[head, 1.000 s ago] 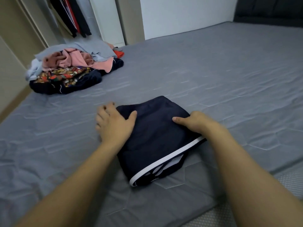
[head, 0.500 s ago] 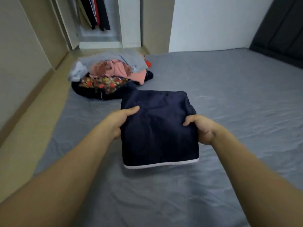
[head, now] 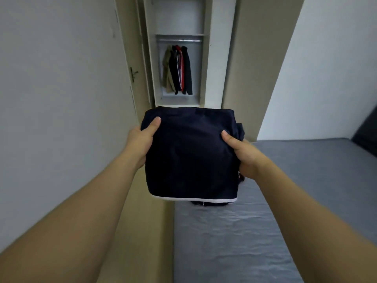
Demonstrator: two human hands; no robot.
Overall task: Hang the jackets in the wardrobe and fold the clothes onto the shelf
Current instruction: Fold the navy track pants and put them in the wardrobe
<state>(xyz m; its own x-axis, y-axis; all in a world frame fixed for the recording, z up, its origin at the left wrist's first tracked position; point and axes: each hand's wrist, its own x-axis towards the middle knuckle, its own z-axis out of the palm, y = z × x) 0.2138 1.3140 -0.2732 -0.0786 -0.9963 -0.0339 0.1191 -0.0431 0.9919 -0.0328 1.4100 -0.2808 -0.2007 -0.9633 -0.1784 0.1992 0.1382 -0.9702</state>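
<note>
Folded garment (head: 191, 156) flat, white hem nearest

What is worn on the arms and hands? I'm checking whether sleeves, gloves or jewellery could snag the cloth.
Nothing shows. Both forearms are bare right up to the frame edge, with no sleeve in view. The left hand and right hand wear no gloves, and no watch or bracelet sits on either wrist. Only the thumbs show; the other fingers are hidden, so rings cannot be ruled out.

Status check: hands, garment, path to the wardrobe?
Left hand and right hand grip folded navy garment, held up off bed. Open wardrobe ahead, jackets hung. Nothing seen blocking.
</note>
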